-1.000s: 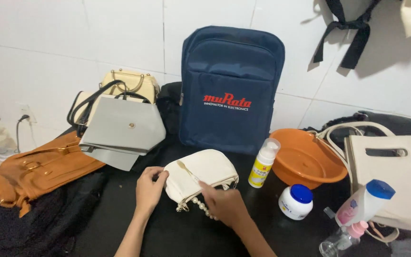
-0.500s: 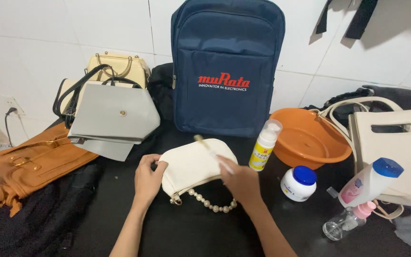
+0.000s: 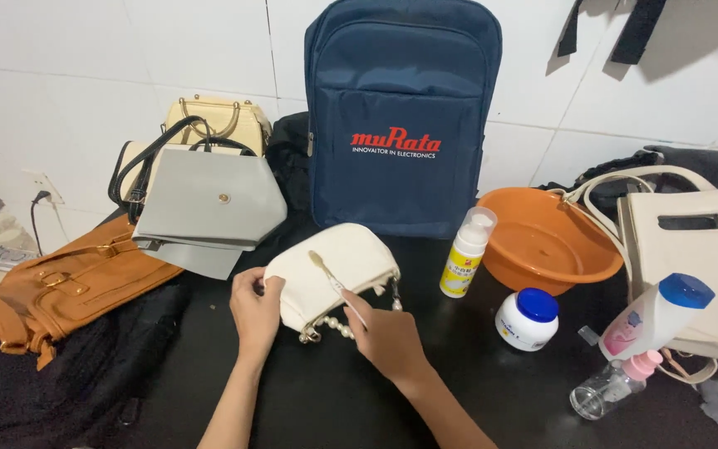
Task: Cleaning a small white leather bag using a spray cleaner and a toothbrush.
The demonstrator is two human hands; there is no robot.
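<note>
Left hand (image 3: 257, 308) gripping cream purse (image 3: 331, 270); right hand (image 3: 384, 334) pinching toothbrush (image 3: 336, 285) against its front — scrubbing seemingly midway; no foam visible.

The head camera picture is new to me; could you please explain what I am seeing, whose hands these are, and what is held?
There is one view, from a camera worn on a person's head, looking down at their own bare hands over a black table. The left hand grips the edge of a small cream purse with a pearl chain. The right hand holds a toothbrush whose head lies on the purse. Around them are a navy backpack, a grey handbag, a brown leather bag, an orange basin, a foam pump bottle and a blue-lidded white jar.
</note>
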